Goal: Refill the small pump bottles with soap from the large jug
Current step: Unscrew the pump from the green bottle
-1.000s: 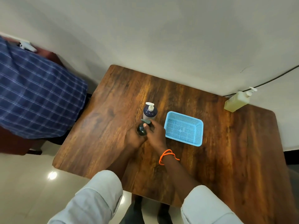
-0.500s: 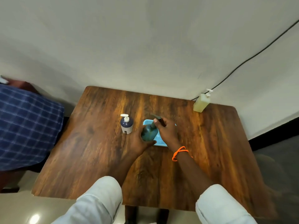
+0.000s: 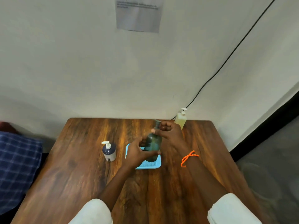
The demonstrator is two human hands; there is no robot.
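Now, green bottle [image 3: 152, 145] upright over blue basket [image 3: 146, 164], long axis vertical, between both hands. Left hand [image 3: 137, 153] wraps body low; right hand [image 3: 168, 133] pinches pump at top, likely unscrewing. Blur hides exact fingertip grip.

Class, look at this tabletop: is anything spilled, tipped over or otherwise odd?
No spill shows. The large jug is not in view. The dark green pump bottle, gripped by the left hand and right hand, is above the blue plastic basket.

Wall notice [image 3: 139, 13] text and navy bottle [image 3: 109, 151] label: illegible.
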